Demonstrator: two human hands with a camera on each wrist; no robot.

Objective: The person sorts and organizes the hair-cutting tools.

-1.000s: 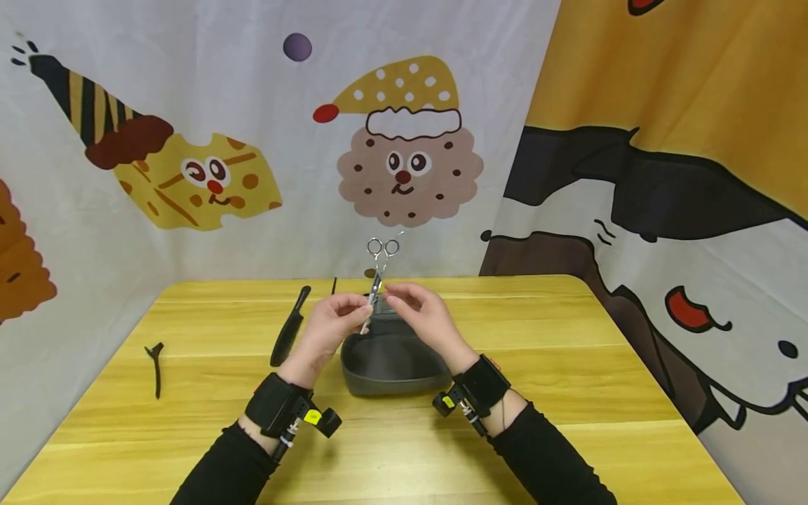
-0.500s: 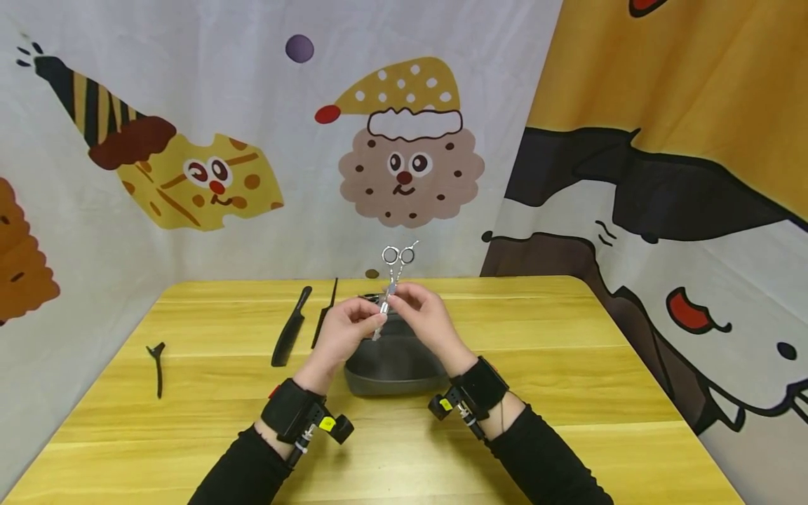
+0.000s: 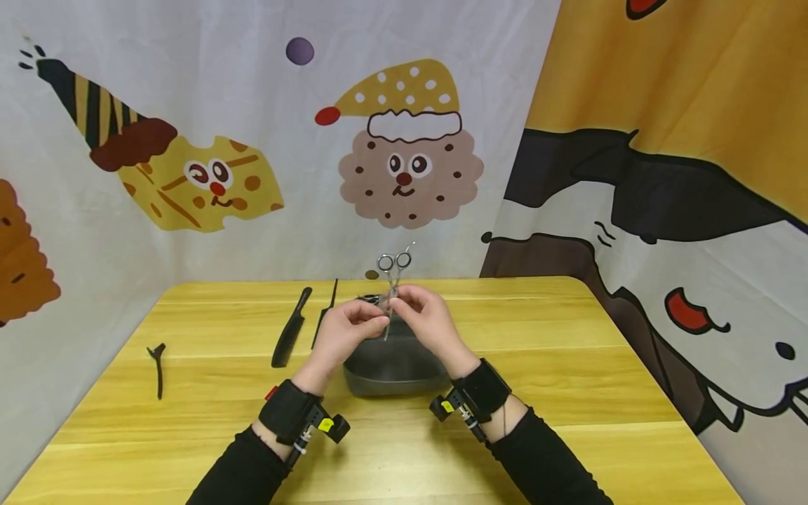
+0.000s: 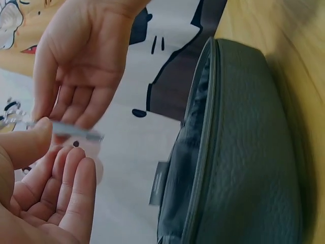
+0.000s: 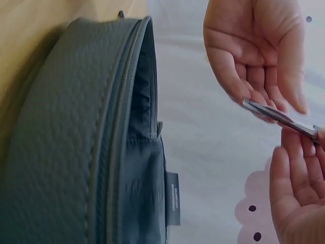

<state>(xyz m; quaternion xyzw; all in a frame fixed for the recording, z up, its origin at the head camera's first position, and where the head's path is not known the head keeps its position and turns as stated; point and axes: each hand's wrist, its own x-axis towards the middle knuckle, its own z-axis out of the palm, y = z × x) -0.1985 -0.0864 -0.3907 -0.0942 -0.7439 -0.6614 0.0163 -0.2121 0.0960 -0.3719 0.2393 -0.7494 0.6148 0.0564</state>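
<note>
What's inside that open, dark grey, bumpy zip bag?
Inside the bag, I see dark fabric lining. The bare left hand and bare right hand cover parts from above; anything behind them is hidden.

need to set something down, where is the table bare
The table is free right of the case and right arm, and between the clip and wide comb. Crowded: the middle, with thin comb, case, and left hand, right hand and scissors above.
</note>
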